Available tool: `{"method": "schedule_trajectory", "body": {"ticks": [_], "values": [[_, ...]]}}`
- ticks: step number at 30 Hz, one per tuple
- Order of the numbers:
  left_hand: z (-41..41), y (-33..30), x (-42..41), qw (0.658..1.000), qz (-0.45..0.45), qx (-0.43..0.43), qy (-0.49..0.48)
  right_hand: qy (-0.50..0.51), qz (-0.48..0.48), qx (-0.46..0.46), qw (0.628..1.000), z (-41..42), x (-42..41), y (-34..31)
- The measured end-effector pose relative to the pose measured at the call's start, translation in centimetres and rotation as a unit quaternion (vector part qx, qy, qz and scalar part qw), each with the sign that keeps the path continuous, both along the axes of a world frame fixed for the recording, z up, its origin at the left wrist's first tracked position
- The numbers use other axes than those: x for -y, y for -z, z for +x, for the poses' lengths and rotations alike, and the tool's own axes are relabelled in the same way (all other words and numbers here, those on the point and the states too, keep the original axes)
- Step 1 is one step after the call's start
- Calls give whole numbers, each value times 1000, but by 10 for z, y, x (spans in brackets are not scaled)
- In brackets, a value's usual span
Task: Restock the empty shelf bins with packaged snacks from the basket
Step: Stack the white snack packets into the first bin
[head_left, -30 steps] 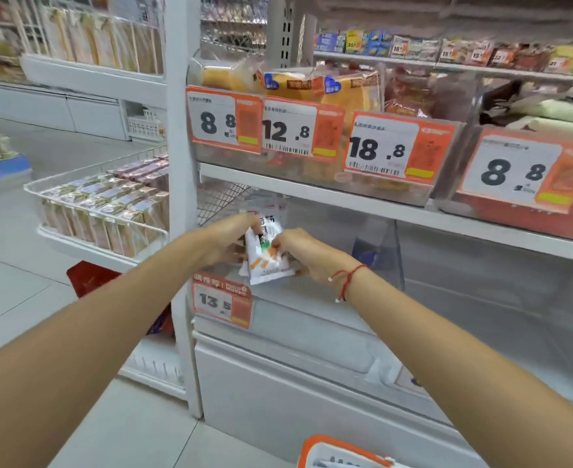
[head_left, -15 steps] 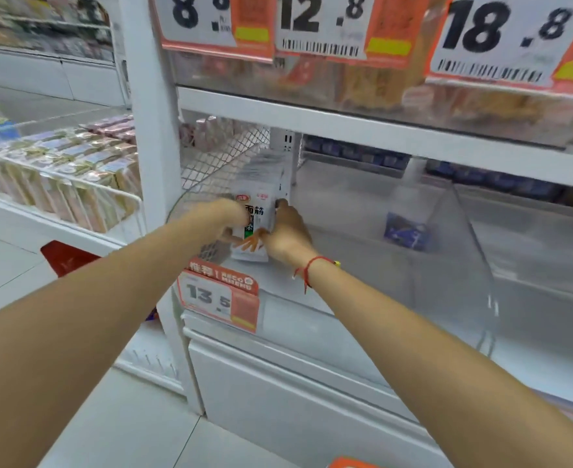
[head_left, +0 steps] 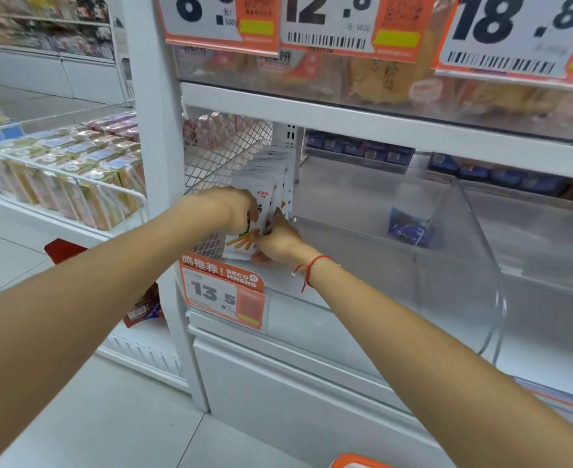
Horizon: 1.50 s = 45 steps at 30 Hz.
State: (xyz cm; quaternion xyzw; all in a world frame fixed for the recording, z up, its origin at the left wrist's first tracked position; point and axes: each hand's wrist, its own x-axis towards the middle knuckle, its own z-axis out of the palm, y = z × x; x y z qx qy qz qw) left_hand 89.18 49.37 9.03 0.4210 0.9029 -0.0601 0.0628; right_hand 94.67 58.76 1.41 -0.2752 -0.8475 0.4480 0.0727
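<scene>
Two hands meet at the front of a row of white snack packets [head_left: 267,184] standing on edge in the leftmost clear bin [head_left: 362,211] of the middle shelf. The left hand [head_left: 234,209] comes in from the left with its fingers curled over the upper left edge of the front packet [head_left: 244,239], a white pouch printed with orange sticks and a red label at the top. The right hand [head_left: 276,243] reaches in from the right, a red string bracelet [head_left: 310,268] on its wrist, and its grip closes on the lower right edge of the same front packet, the thumb pointing upward against the pack. The front packet stands nearly upright, touching the packets behind it, and the row leans back toward a white mesh divider [head_left: 224,146] on the left side of the bin. Just below the hands an orange price tag [head_left: 222,292] reading 13.5 hangs on the shelf edge. To the right, beyond a curved clear partition [head_left: 464,251], the next bin holds a single blue packet [head_left: 408,228]. Above, the upper shelf carries larger orange tags marked 8, 12.8 and 18.8 in front of bagged goods. An orange basket rim [head_left: 356,462] shows at the bottom edge.
</scene>
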Motion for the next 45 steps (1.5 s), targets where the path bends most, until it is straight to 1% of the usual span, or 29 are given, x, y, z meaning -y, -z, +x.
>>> {"method": "schedule_trajectory", "body": {"ticks": [2, 3, 5, 6, 7, 8, 10, 13, 14, 17, 19, 22, 24, 26, 27, 28, 30, 32, 35, 37, 40, 45], "values": [[3, -2, 0, 1000, -17, 1, 8, -15, -44, 0, 999, -4, 0, 1], [5, -2, -1, 1000, -26, -4, 9, -2, -67, -11, 998, -6, -2, 1], [7, -3, -5, 999, -40, -11, 6, 80, -126, -38, 988, -7, -7, -2], [8, -4, -7, 999, -44, -11, 2, 126, -139, -50, 981, -7, -10, -4], [8, -4, -8, 999, -48, -7, 1, 147, -137, -55, 978, -7, -12, -5], [8, -4, -9, 999, -52, -3, -1, 137, -122, -57, 981, -8, -13, -6], [8, -4, -11, 998, -67, 1, -7, 80, -101, -36, 991, -8, -12, -12], [8, -2, -14, 996, -91, -3, -18, -4, -142, -19, 990, 7, -11, -24], [8, 0, -15, 995, -96, 0, -23, -27, -141, -9, 990, 16, -14, -28], [9, 3, -11, 995, -90, 27, -29, -59, -151, 46, 986, 44, -17, -40], [13, 4, -4, 997, -48, 48, -39, -52, -105, 56, 992, 63, -14, -50], [28, -1, 8, 993, 91, 56, -57, -28, -36, 8, 999, 100, -10, -65], [48, -8, 17, 976, 196, 70, -68, -21, 33, -37, 999, 130, -6, -74], [77, -14, 28, 951, 286, 87, -76, -3, 131, -97, 987, 164, 0, -79], [95, -16, 34, 938, 323, 96, -78, 3, 164, -127, 978, 182, 4, -80], [114, -16, 40, 927, 352, 105, -77, 7, 180, -146, 973, 201, 9, -81], [155, -12, 51, 916, 375, 121, -74, 11, 203, -156, 967, 239, 21, -79], [196, -2, 58, 917, 367, 139, -67, 10, 224, -128, 966, 277, 31, -74], [254, 22, 63, 927, 319, 188, -63, 3, 221, -27, 975, 334, 41, -49], [286, 46, 65, 932, 288, 215, -49, 6, 212, 24, 977, 371, 46, -24], [324, 80, 69, 944, 228, 234, -46, 13, 174, 93, 980, 420, 54, 11], [372, 133, 82, 957, 122, 264, -9, 15, 90, 150, 984, 480, 68, 71]]}}
